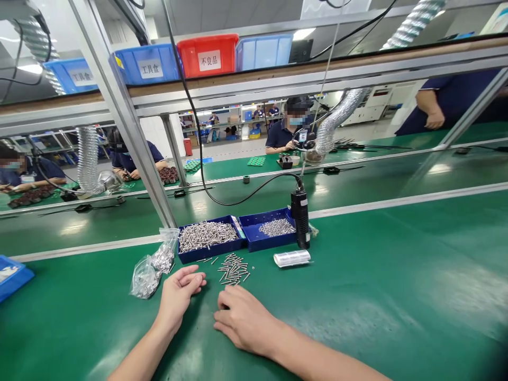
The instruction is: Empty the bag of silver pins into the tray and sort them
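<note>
My left hand (179, 292) hovers over the green bench, thumb and fingers drawn together; whatever lies between them, if anything, is too small to make out. Close by on the right, my right hand (246, 320) rests low with curled fingers, its fingertips partly hidden, just in front of a loose pile of metal screws (234, 269). Behind the pile sits a blue tray (212, 246) full of similar screws. Beside it, another blue tray (265, 243) holds small shiny metal parts (278, 227). Two clear bags of metal parts (146, 278) lie left of my left hand.
A black electric screwdriver (300, 217) hangs on a cable by the right tray. A rolled white label sheet (292, 258) lies in front of it. A blue bin (14, 278) stands at the left edge. Metal posts (129, 121) carry a shelf of bins; co-workers sit beyond.
</note>
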Demonstrator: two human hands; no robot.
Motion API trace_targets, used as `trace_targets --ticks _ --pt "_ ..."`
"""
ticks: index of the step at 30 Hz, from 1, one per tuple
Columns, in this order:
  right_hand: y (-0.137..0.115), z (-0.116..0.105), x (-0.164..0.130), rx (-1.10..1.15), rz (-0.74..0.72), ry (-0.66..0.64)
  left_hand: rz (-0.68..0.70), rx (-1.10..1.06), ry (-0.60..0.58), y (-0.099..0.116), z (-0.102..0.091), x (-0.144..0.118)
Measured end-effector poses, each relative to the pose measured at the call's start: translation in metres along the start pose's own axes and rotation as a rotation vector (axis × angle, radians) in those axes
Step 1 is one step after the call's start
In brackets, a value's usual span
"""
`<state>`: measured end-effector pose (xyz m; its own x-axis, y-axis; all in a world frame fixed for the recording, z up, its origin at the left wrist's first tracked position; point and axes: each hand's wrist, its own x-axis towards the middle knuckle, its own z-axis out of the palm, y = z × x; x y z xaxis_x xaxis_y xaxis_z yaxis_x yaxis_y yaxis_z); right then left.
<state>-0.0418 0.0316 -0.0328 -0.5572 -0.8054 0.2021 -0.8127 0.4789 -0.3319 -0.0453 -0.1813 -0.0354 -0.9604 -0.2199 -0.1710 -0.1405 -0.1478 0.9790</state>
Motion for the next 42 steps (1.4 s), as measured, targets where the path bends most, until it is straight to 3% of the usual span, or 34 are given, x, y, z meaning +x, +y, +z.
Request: trace_targets --ticks 3,7,12,15,20,23,38,42 --pt "-0.001 0.001 0.001 0.089 0.040 -0.072 -0.019 0.016 -0.007 0.002 0.000 -0.001" --pt "0.002 -0.010 -0.004 0.154 0.184 -0.055 -0.035 0.038 -0.030 0.003 0.000 -0.001" --pt "0.003 -0.017 -0.015 0.117 0.236 -0.124 -0.057 0.114 -0.103 0.004 0.004 -0.006" --pt "0.003 -0.013 -0.013 0.130 0.249 -0.046 -0.060 0.140 -0.164 0.006 0.008 -0.013" --pt "0.007 -0.009 -0.001 0.505 0.335 0.250 -0.056 0.127 -0.219 0.011 0.012 -0.020" --pt "0.011 -0.008 0.002 0.624 0.335 0.344 -0.061 0.111 -0.220 0.013 0.013 -0.020" --pt "0.016 -0.003 0.007 0.671 0.274 0.353 -0.103 0.024 -0.263 0.011 0.013 -0.021" --pt "0.017 -0.002 0.009 0.706 0.283 0.347 -0.036 0.002 -0.246 0.012 0.012 -0.020"
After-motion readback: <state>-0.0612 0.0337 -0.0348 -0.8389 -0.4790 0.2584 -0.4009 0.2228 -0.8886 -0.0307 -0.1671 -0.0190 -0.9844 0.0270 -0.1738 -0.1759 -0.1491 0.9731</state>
